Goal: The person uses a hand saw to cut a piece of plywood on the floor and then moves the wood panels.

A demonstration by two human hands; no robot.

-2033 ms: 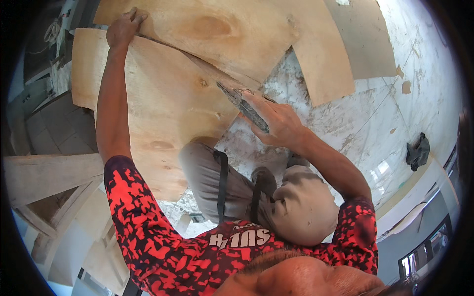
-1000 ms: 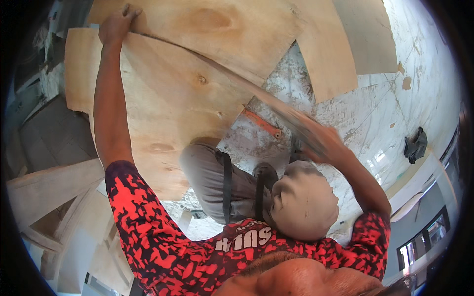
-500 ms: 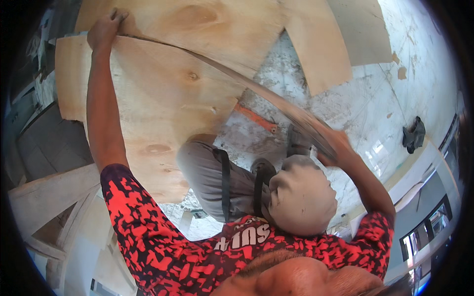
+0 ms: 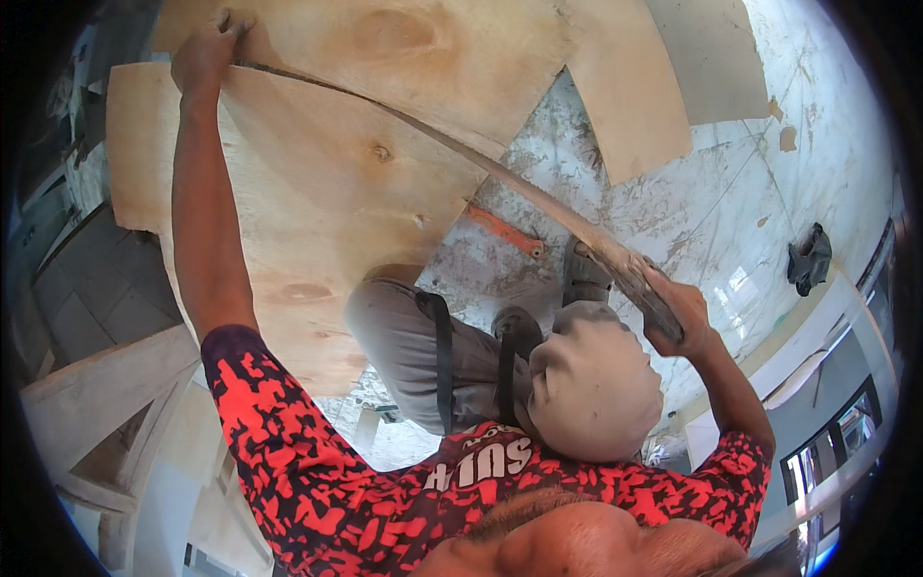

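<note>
A long, thin wooden strip [image 4: 538, 197] runs slantwise from the upper left toward the right, its near end looking rough and dark. That end is wrapped by the fingers of my right hand [image 4: 685, 313], raised above the floor beside my knee. At the strip's far end, my left hand [image 4: 202, 58] is closed around it with the arm stretched out; the fingers are partly hidden. Beneath the strip lie a near plywood sheet [image 4: 298, 192] and a far plywood sheet [image 4: 452, 53]. I cannot tell how much of the strip touches them.
An orange tool or bar [image 4: 505, 229] lies by the near sheet's edge. Another plywood piece [image 4: 639, 106] and a grey board [image 4: 716, 62] are at the upper right. A black crumpled item [image 4: 810, 260] rests on the stained floor [image 4: 711, 212]. Wooden framing [image 4: 106, 385] stands at left.
My right hand has shifted slightly right and down with the strip's near end, which was blurred by motion and is now sharper. The left hand stays in about the same place.
</note>
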